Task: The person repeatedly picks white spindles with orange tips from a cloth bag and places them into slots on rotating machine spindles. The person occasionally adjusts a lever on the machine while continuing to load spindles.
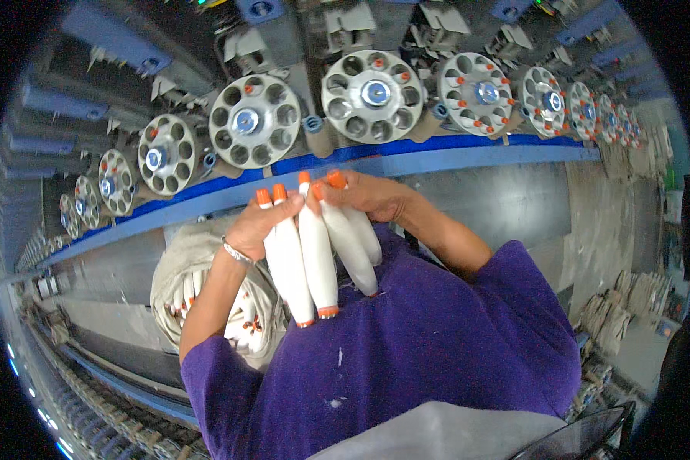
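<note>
Between my two hands, in front of my chest, several white yarn bobbins (317, 264) with orange tips hang fanned out, thick ends downward. My left hand (254, 224) is closed round the orange tops of the left ones, its thumb toward the middle bobbin. At the right, my right hand (369, 198) grips the tops of the other bobbins (348, 244), which tilt down to the right. Just beyond both hands is a round magazine (332, 107) with a ring of holes and a blue hub; a few holes hold orange-tipped bobbins.
At my left, an open cloth sack (178, 257) holds more bobbins. A row of similar round magazines (216, 121) runs along the machine, the right-hand ones fuller. A blue rail (468, 159) passes below them. Stacked brown material (617, 307) lies at the right.
</note>
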Demonstrator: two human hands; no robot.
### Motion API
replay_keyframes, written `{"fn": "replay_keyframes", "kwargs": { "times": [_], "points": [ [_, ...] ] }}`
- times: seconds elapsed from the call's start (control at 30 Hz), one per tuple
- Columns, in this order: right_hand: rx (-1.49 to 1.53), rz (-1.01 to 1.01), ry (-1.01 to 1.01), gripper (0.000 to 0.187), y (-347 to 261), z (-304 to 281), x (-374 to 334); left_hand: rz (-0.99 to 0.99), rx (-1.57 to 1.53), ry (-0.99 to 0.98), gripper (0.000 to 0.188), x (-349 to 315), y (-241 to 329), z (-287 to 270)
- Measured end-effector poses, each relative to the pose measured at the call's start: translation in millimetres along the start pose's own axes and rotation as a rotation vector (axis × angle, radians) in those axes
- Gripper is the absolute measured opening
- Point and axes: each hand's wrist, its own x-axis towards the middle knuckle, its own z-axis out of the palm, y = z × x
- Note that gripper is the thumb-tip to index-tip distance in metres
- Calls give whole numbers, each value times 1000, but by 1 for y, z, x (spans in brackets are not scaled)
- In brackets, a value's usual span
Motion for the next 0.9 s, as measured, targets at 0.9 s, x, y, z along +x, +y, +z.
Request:
{"fn": "replay_keyframes", "kwargs": {
  "times": [0.9],
  "points": [
    [-179,-358,548,53,-25,-32,5,399,229,-406,27,68,104,-23]
  ]
}}
